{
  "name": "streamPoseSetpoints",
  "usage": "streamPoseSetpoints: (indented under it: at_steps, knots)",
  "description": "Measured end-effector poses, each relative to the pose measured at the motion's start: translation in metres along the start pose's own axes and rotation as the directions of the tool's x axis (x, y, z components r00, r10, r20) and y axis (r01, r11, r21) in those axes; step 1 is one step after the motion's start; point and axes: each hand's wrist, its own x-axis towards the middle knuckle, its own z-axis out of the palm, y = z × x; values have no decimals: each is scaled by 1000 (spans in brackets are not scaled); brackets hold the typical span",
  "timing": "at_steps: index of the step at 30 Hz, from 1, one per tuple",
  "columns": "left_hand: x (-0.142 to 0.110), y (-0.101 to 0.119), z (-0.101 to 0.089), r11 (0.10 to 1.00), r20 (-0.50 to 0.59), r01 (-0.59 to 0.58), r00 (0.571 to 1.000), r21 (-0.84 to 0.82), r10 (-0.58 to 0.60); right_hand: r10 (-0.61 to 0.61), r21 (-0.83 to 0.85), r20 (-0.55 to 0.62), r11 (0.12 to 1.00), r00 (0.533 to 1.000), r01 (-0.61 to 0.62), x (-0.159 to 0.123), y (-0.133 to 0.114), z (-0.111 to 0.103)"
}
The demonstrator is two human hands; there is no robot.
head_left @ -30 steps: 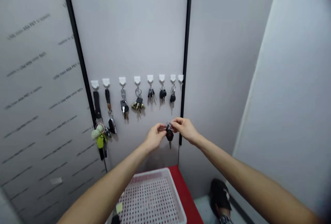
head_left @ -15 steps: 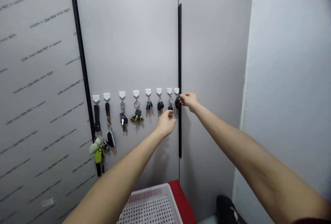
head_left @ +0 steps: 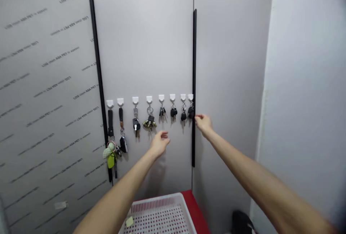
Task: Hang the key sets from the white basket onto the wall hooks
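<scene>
A row of several white hooks (head_left: 161,98) runs across a grey cabinet door, each carrying keys. A black key (head_left: 191,112) hangs from the rightmost hook (head_left: 190,97). My right hand (head_left: 203,124) hovers just right of and below that key, fingers loosely apart, holding nothing. My left hand (head_left: 159,143) floats lower, under the middle hooks, fingers relaxed and empty. At the left end hangs a bunch with a green and yellow tag (head_left: 110,156) on a black strap.
Two black vertical door handles (head_left: 194,86) flank the key panel. A white perforated basket (head_left: 161,216) sits on a red surface (head_left: 195,208) below. A dark shoe (head_left: 242,223) is on the floor at lower right. A pale wall stands close on the right.
One second ago both hands held the black key low down. The right hand raised it to the rightmost hook, then let go and drew back slightly. The left hand dropped lower.
</scene>
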Motion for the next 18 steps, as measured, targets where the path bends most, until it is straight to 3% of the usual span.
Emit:
streamPoseSetpoints:
  at_steps: [1,3,4,6,7,8,9,10,12,15,18]
  knots:
    - [-4,-12,-4,1000,-18,26,999,-16,-27,-13,-49,1,999,1000,13,-15,9,3]
    - [-13,-36,-13,995,-42,95,995,-23,-95,23,-144,204,990,979,7,-49,28,14]
    - [-18,-47,-17,991,-55,130,990,-19,-131,94,-197,381,980,920,-18,-66,35,21]
    - [-28,-58,-26,985,-84,173,981,-22,-174,195,-269,673,963,714,-10,-96,40,37]
    - [-32,-57,-32,986,-106,164,980,-38,-167,186,-261,754,965,630,26,-107,36,44]
    - [-36,-52,-38,990,-133,126,982,-60,-133,125,-211,793,974,596,76,-115,26,50]
    - [-39,-43,-44,995,-164,59,984,-84,-73,19,-127,791,983,612,133,-121,12,54]
    - [-42,-29,-51,994,-196,-26,980,-107,4,-117,-17,744,981,658,193,-124,-7,56]
    - [-46,4,-66,964,-256,-229,948,-139,188,-380,221,538,925,753,309,-125,-53,55]
    - [-53,52,-84,876,-308,-453,868,-167,390,-578,485,282,774,766,406,-126,-112,47]
    - [-60,76,-95,817,-329,-537,826,-212,458,-612,596,217,700,760,394,-132,-139,44]
